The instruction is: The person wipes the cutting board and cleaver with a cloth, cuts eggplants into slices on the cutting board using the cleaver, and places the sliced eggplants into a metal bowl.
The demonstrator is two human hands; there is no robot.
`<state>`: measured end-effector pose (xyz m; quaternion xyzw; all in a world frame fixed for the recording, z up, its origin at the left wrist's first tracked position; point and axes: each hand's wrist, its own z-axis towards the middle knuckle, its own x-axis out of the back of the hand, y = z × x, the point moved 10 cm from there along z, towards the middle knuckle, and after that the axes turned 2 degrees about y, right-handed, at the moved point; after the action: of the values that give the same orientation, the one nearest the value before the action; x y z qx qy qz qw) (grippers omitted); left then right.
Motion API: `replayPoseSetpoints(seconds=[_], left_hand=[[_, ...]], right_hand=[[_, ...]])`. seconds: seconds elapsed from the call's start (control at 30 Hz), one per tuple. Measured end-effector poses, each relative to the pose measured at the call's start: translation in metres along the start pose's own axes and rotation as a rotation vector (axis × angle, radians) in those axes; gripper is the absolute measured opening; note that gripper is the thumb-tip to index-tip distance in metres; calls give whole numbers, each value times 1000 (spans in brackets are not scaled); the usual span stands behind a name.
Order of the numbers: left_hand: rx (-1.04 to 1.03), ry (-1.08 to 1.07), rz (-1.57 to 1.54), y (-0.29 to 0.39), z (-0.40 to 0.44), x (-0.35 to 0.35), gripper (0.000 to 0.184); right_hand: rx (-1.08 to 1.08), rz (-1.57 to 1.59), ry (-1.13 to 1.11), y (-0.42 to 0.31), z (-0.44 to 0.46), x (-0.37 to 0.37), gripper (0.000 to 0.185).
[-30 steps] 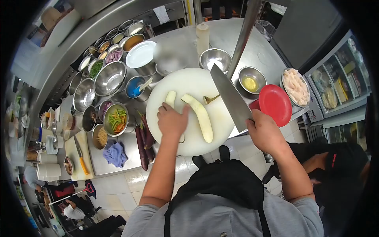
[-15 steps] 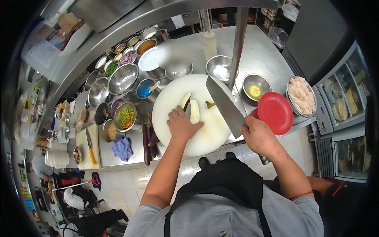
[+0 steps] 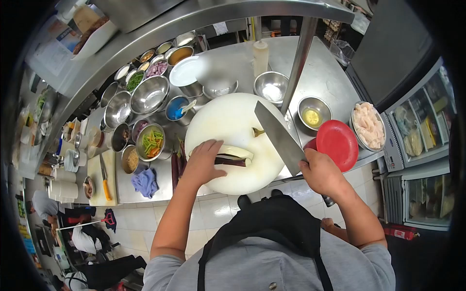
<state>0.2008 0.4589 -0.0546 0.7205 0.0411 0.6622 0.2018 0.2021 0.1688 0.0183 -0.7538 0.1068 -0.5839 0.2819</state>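
Note:
My left hand (image 3: 204, 162) rests with its fingers spread over the left ends of the eggplant pieces (image 3: 234, 158), which lie crosswise on the round white cutting board (image 3: 218, 116). Pale flesh shows on them, with dark skin along the near side. In my right hand (image 3: 321, 172) is the handle of a wide cleaver (image 3: 279, 138), its blade slanting up and left over the board's right edge. A cut eggplant stem (image 3: 257, 132) sits on the board left of the blade. Beside the board's left edge are whole purple eggplants (image 3: 176, 167), partly hidden by my left arm.
Right of the board are a red plate (image 3: 337, 145), a bowl with yellow liquid (image 3: 312, 116) and a bowl of pale meat (image 3: 369, 125). Metal bowls (image 3: 149, 94) crowd the left. A steel post (image 3: 299, 63) rises behind the cleaver. Several people (image 3: 90, 237) are at lower left.
The eggplant pieces have turned from upright to crosswise and lie together, dark skin now showing. My left hand has shifted left and down with them. The cleaver stays in my right hand.

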Motion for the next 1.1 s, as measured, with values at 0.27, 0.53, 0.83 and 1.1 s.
replayPoseSetpoints(seconds=[0.27, 0.53, 0.83, 1.1], left_hand=[[-37, 98, 29, -1, -22, -2, 91], [-91, 179, -121, -30, 12, -15, 67], [5, -338, -218, -32, 52, -19, 40], [-300, 150, -122, 6, 31, -18, 37]], right_hand=[[-16, -67, -40, -4, -2, -12, 21], [-28, -113, -100, -11, -2, -24, 21], [-31, -113, -77, -12, -3, -23, 21], [-41, -93, -79, 1, -7, -22, 20]])
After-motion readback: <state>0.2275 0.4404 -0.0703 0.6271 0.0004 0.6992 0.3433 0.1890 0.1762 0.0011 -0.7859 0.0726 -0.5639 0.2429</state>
